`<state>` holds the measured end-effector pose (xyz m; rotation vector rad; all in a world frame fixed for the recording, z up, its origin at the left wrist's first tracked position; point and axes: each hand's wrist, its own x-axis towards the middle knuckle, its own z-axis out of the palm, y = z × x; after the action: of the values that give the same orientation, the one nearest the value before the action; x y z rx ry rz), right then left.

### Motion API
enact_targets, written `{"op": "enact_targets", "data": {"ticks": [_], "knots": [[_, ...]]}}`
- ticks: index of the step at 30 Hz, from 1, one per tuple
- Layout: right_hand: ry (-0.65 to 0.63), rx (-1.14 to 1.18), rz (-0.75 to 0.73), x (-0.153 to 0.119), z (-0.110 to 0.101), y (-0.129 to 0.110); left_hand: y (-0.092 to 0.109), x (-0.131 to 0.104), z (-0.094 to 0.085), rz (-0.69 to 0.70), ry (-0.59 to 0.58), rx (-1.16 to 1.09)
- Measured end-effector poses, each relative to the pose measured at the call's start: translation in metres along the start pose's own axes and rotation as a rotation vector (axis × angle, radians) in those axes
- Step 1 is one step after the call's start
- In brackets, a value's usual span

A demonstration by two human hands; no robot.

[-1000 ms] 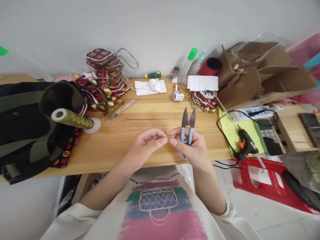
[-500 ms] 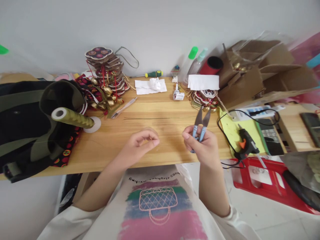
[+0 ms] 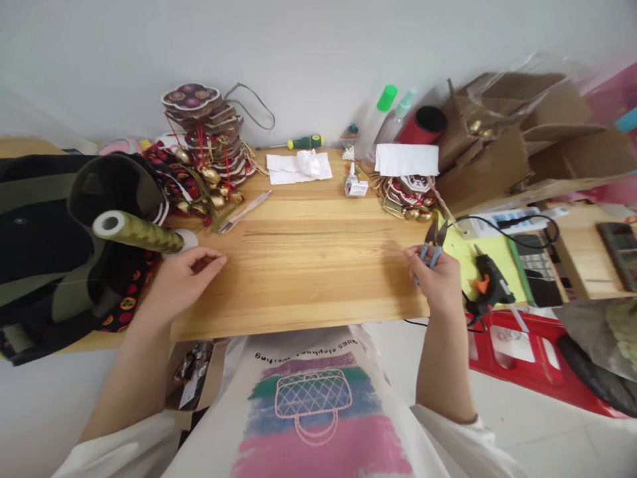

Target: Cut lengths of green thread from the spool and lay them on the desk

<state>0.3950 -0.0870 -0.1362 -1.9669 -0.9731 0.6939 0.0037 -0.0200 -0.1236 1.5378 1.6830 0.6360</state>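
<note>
Thumb and index finger of my left hand (image 3: 186, 282) are pinched close together over the left part of the wooden table (image 3: 298, 265); whatever they hold is too small to make out. Just behind that hand leans a spool of olive ribbon (image 3: 142, 232) on a white base. My right hand (image 3: 435, 275) is wrapped round small blue-handled thread snips (image 3: 432, 247), their dark blades pointing up and away, near the yellow sheet (image 3: 462, 255).
Stacked ornaments with gold bells (image 3: 213, 139) stand at the back left, near a pen (image 3: 245, 211). Tissue (image 3: 298, 167), a screwdriver (image 3: 306, 142) and a small bottle (image 3: 355, 182) lie behind. A glue gun (image 3: 492, 282) and cardboard boxes (image 3: 490, 162) are at the right.
My hands have moved apart: the left one went left to beside the ribbon spool, the right one went right with the snips, whose blades now look closer together.
</note>
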Motion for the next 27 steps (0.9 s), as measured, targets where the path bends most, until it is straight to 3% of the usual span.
{"op": "enact_targets", "data": {"ticks": [4,9,13,21,27], "knots": [[0.055,-0.213,0.015,0.007,0.007,0.001,-0.003,0.001,0.005,0.022,0.056,0.23],[0.083,-0.372,0.003,0.012,0.012,0.01,-0.004,0.0,0.013,0.026,0.118,0.299],[0.081,-0.416,0.011,0.014,0.014,0.012,-0.004,-0.001,0.016,-0.017,0.122,0.288],[0.081,-0.505,0.104,0.017,0.019,0.005,-0.014,-0.001,0.02,0.038,0.179,0.295],[0.076,-0.488,0.095,0.02,0.018,0.006,-0.014,0.001,0.024,-0.027,0.188,0.362]]}}
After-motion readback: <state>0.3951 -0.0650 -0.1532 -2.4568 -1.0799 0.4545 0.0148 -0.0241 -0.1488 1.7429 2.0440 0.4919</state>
